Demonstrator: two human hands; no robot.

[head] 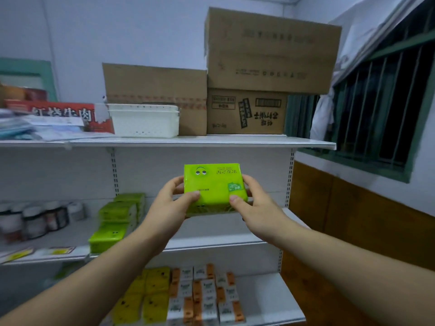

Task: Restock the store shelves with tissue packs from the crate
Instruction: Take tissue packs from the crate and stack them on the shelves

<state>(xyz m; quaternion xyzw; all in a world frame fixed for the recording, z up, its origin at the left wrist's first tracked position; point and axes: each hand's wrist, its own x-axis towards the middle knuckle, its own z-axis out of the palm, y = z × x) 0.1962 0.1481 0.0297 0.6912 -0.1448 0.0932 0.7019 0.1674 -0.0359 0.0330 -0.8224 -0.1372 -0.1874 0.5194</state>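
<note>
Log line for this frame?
held: green tissue pack | left hand: grips pack | right hand: grips pack | where: at middle shelf

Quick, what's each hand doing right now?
Left hand: closed, holding the left end of the green tissue pack.
Right hand: closed, holding the right end of the same pack.
</note>
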